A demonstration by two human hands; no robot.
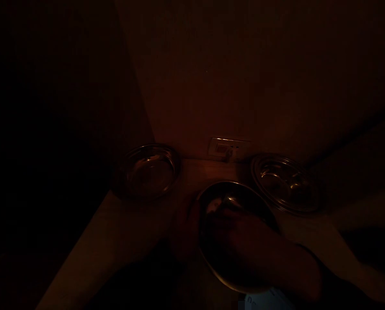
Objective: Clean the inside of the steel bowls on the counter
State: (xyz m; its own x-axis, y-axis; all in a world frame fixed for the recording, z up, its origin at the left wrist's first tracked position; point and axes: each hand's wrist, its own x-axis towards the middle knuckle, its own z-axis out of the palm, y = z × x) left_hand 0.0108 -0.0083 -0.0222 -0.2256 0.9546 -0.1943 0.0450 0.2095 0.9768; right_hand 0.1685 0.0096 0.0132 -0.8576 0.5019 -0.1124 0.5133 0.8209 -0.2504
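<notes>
The scene is very dark. A shiny metal bowl (226,280) is at the middle front and looks tilted. At its left side, my left hand (186,226) grips the rim, though most of its fingers are lost in shadow. My right hand (232,226) reaches into the bowl from the right, down near the inner wall. Its fingertips are too dark to make out, and so is anything under them.
A round metal dish (150,174) stands at the back left of the wooden table (92,232). At the back right lies a metal plate with compartments (287,183). A wall socket (229,148) with something plugged in sits behind. A pale bluish patch (266,301) shows below the bowl.
</notes>
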